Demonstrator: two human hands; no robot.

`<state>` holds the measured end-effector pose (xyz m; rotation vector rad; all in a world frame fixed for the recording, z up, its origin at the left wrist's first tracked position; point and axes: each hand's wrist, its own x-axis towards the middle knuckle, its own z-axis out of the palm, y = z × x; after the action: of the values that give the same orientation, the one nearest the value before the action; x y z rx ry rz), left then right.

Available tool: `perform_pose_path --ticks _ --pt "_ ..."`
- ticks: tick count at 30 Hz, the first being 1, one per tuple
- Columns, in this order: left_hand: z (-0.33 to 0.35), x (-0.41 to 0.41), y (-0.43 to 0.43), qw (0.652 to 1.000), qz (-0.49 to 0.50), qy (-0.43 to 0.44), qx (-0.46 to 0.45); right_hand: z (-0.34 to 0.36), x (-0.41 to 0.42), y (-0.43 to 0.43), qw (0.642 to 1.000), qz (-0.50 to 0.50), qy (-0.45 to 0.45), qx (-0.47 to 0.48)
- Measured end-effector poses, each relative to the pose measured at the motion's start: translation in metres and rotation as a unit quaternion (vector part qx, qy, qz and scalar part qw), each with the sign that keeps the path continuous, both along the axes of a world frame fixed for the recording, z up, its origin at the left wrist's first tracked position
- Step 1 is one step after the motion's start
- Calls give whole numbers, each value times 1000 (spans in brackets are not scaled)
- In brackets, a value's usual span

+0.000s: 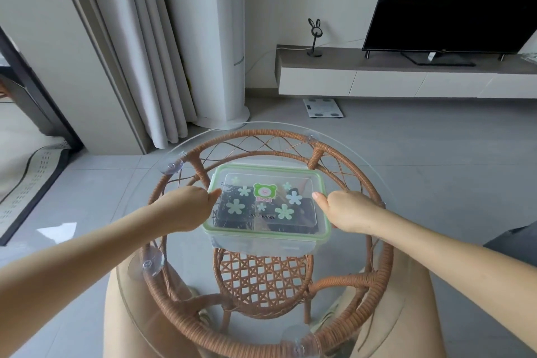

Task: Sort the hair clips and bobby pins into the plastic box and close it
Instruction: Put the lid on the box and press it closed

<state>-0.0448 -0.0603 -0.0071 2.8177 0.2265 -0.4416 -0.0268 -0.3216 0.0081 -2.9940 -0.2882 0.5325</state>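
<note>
Left hand (192,207), right hand (346,210), gripping plastic box (261,243)

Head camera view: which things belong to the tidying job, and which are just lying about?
Job: clear plastic box with green-rimmed lid; dark hair clips and pins inside it; left hand and right hand gripping its sides.
Lying about: black flat television; white bathroom scale; black rabbit-eared stand.

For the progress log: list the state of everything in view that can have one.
plastic box: on the glass table, covered.
lid: flat on the box; latching cannot be told.
hair clips and pins: inside the box, under the lid.
left hand: grips the box's left edge, thumb on lid.
right hand: grips the box's right edge, thumb on lid.
television: screen dark.
</note>
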Motion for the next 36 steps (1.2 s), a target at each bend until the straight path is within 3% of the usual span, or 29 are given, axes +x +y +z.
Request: perform_pose_path --ticks 5,10,12,19,21,23,24,26,28,29,32,36 --pt "-1 -2 11 998 -51 0 -19 8 5 -7 990 2 97 100" --pt "-12 -10 11 982 15 13 -187 1 5 -11 975 -14 131 177" --pt "-17 -8 11 977 13 9 -213 -3 7 -13 971 -16 132 197" --pt "-7 34 33 991 -65 55 -102 -5 -23 4 968 -17 141 207" --pt "2 63 40 989 -113 58 -76 1 -46 22 958 -31 209 193" --pt "9 79 37 992 -123 -9 3 10 -58 37 942 -18 266 205" --pt "12 80 33 988 -109 -82 75 18 -57 40 948 -7 239 211" --pt "20 65 15 964 -66 -202 163 31 -43 38 987 31 53 147" --pt "20 37 4 959 -35 -226 167 39 -29 34 986 96 -139 11" --pt "16 21 3 963 -24 -208 171 35 -24 31 977 121 -172 -28" --pt "4 -23 -4 981 -19 -124 147 8 -12 31 977 166 -129 -35" --pt "-3 -42 -18 998 -23 -53 6 -8 -6 32 987 131 -82 45"
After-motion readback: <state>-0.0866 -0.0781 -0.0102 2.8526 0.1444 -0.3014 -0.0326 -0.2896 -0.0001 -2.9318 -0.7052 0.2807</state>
